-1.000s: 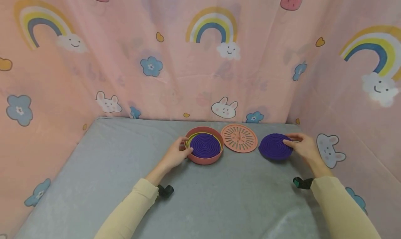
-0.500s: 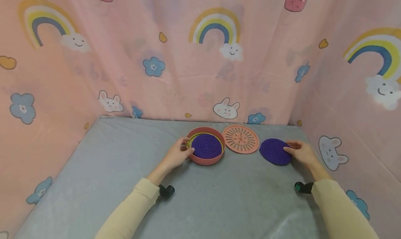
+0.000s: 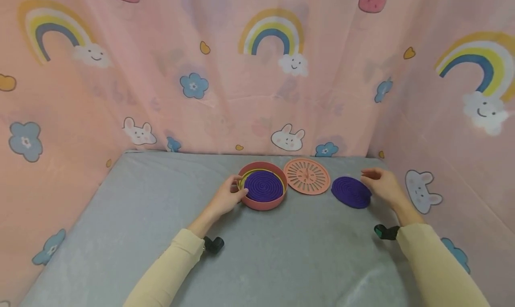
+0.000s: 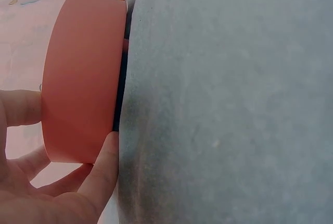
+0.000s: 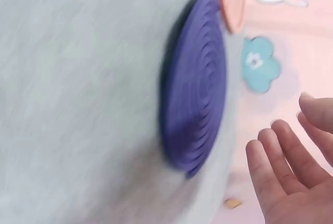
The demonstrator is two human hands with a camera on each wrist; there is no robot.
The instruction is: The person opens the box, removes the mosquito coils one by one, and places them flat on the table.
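A round coral-pink box [image 3: 263, 206] stands on the grey-covered table. My left hand [image 3: 226, 196] grips its left side by the rim; the box's outer wall [image 4: 86, 78] fills the space between the fingers in the left wrist view. Inside the box lies a purple mosquito coil [image 3: 263, 187] over a yellow ring [image 3: 250, 174]. A second purple mosquito coil [image 3: 351, 192] lies flat on the table at the right. Close to this coil's right edge, my right hand [image 3: 383, 186] holds nothing; its fingers [image 5: 283, 159] are apart from the coil in the right wrist view.
A peach slotted round lid [image 3: 307, 177] lies between the box and the loose coil, close to both. A pink patterned curtain [image 3: 225, 119] hangs behind the table [image 3: 281, 253] and along both sides.
The right-hand mosquito coil was held tilted, then lowered, and now lies flat. My right hand has let go of it and drawn slightly up. The left hand keeps its grip on the box.
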